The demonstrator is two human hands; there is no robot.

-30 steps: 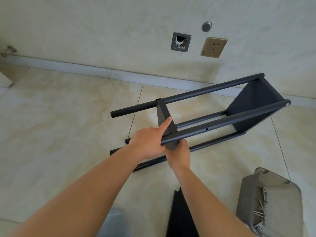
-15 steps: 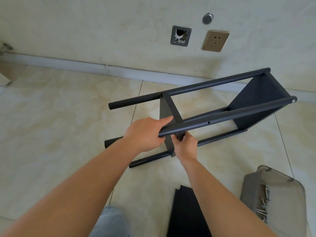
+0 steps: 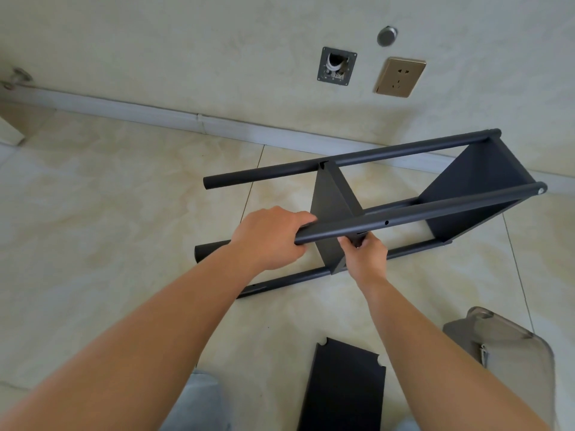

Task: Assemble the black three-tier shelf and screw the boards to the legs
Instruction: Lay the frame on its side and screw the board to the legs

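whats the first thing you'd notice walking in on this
A half-built black shelf frame lies on its side on the tiled floor, two boards already between its legs. The left hand grips the near upper leg's end while the right hand pinches the middle board's corner. A spare board lies nearer.

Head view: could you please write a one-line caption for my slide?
Left hand grips a leg of the sideways shelf frame while right hand holds the middle board.

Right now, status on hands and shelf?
Left hand grips near top leg. Right hand pinches middle board. Third board loose on floor.
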